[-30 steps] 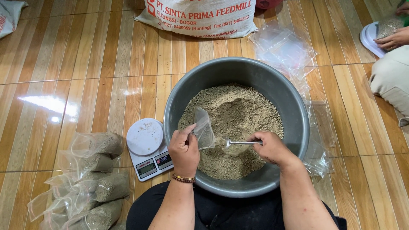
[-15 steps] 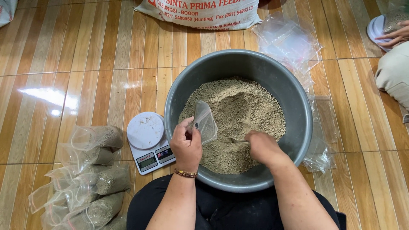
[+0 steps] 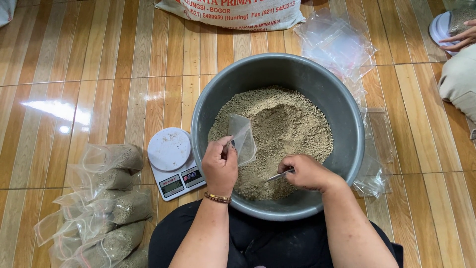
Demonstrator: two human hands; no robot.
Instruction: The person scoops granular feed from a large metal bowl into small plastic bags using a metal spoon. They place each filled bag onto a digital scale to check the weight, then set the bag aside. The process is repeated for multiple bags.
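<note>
- far left, lying on the wooden floor [image 3: 99,59]: a heap of filled clear bags [image 3: 101,208], each plump with grainy feed, stacked loosely and overlapping.
- just right of that heap, a small white kitchen scale [image 3: 174,161], round platform bare, tucked touching or nearly touching the basin's left wall.
- up top, past the basin, a big printed feed sack [image 3: 233,12] slumped across the boards.
- now the left hand [image 3: 220,166], beaded bracelet at the wrist, fingers pinched shut on the lip of an empty clear plastic bag [image 3: 243,139], held up over the feed near the left inner wall.
- judging by looks: thin, floppy, slick film, next to no weight while empty; best taken right at the mouth edge, as here, so the opening stays wide; likely to sag and slip once loaded, so support underneath would help.
- centre stage, the large grey basin [image 3: 347,124], wide and round, holding a mound of tan granular feed [image 3: 282,129]; loose, dry, pourable stuff, heavy in bulk, prone to spill off a scoop.
- right hand [image 3: 305,171] low in the feed, fingers curled closed around a thin metal scoop handle [image 3: 280,174]; bowl of the scoop hidden, buried or behind the knuckles, cannot tell which.
- right of the basin, a scatter of empty clear bags [image 3: 337,44], flat and crinkled, more beside the rim lower down.
- far right edge, another person's hand [image 3: 458,37] resting on a white round thing, well apart.
</note>
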